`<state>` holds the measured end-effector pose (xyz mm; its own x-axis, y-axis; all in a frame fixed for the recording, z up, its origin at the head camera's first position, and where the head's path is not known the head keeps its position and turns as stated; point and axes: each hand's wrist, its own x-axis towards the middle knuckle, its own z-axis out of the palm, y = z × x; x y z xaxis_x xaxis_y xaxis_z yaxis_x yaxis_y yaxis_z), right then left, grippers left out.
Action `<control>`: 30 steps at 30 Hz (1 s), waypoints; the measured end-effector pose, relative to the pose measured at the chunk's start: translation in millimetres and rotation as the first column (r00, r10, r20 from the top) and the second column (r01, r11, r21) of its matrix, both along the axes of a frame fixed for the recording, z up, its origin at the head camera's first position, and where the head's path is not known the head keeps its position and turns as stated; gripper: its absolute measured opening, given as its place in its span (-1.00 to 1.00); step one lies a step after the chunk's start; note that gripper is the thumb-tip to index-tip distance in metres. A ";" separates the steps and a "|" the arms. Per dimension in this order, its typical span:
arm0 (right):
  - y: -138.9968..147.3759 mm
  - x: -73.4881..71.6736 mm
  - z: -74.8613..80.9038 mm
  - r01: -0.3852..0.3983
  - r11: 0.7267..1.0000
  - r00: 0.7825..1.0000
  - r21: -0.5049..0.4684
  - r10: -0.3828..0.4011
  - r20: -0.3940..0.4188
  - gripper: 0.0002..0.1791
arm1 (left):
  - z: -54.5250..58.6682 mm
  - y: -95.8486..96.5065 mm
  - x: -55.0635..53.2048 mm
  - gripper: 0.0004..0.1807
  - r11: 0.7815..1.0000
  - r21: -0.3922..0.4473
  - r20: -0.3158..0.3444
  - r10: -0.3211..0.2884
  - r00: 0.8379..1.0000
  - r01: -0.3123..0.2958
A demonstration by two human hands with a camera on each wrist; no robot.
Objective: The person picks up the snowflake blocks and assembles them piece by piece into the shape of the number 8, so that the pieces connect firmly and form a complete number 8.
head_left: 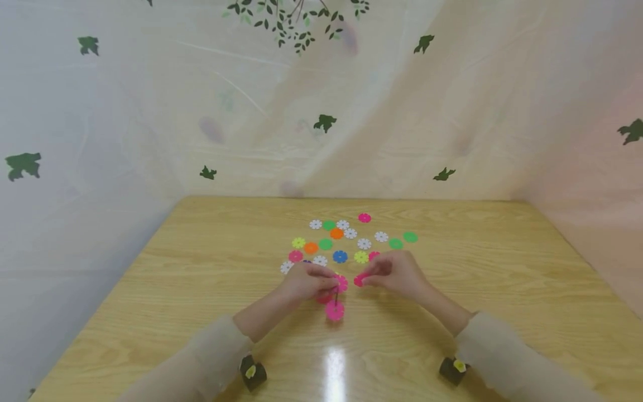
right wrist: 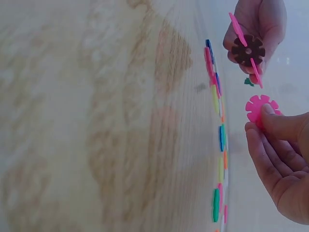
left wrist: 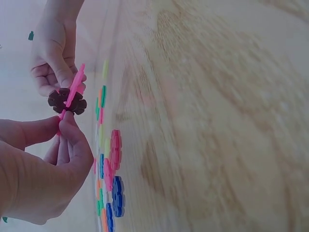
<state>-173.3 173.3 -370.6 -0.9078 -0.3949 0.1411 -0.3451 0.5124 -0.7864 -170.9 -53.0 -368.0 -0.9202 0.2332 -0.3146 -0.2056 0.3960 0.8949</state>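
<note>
My left hand (head_left: 307,281) pinches one of two pink notched discs slotted into a dark brown disc (right wrist: 240,54), all held up over the table. The lower pink disc (head_left: 335,310) sticks out toward me, and the other pink disc (head_left: 343,283) sits at my left fingertips. Between thumb and fingers, my right hand (head_left: 399,273) grips a separate pink disc (right wrist: 255,107), flat face showing in the right wrist view. A small gap lies between this disc and the joined pieces in the head view.
Loose notched discs lie scattered on the wooden table (head_left: 191,268) beyond my hands, among them a blue disc (head_left: 340,257), a green disc (head_left: 410,237) and an orange disc (head_left: 311,248). A pale cloth backdrop (head_left: 261,151) with leaf and bird shapes rises behind the table.
</note>
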 end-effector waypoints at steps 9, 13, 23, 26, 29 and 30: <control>-8.6 1.7 0.7 0.015 0.999 1.000 -0.035 -0.015 -0.006 -0.88 | 3.1 1.8 1.5 -0.82 0.999 0.035 0.021 -0.023 1.000 0.023; -9.7 1.3 -0.1 0.002 0.998 1.000 -0.061 -0.002 0.000 -0.89 | 4.3 2.9 2.5 -0.82 0.999 0.048 0.028 -0.027 0.999 0.026; -14.8 1.9 -1.2 -0.046 0.992 0.996 -0.114 0.036 -0.087 -0.94 | 7.8 8.2 3.4 -0.83 1.000 -0.001 0.009 0.018 1.000 -0.018; -16.6 2.2 -1.9 -0.057 0.993 0.991 -0.107 0.044 -0.124 -0.95 | 8.6 10.1 4.9 -0.84 0.999 -0.010 0.012 0.043 0.999 -0.043; -16.7 1.9 -1.6 -0.049 0.994 0.992 -0.094 0.037 -0.120 -0.95 | 8.2 9.9 7.2 -0.83 0.999 0.023 0.020 0.044 0.999 -0.044; -16.5 1.6 -0.7 -0.047 0.995 0.993 -0.091 0.037 -0.111 -0.95 | 8.2 9.2 7.8 -0.82 0.999 0.036 0.022 0.035 0.999 -0.036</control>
<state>-171.7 156.8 -371.3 -0.8679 -0.4125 0.2766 -0.4512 0.4219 -0.7864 -163.0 -43.7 -359.8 -0.9213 0.2122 -0.3259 -0.2380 0.3552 0.9040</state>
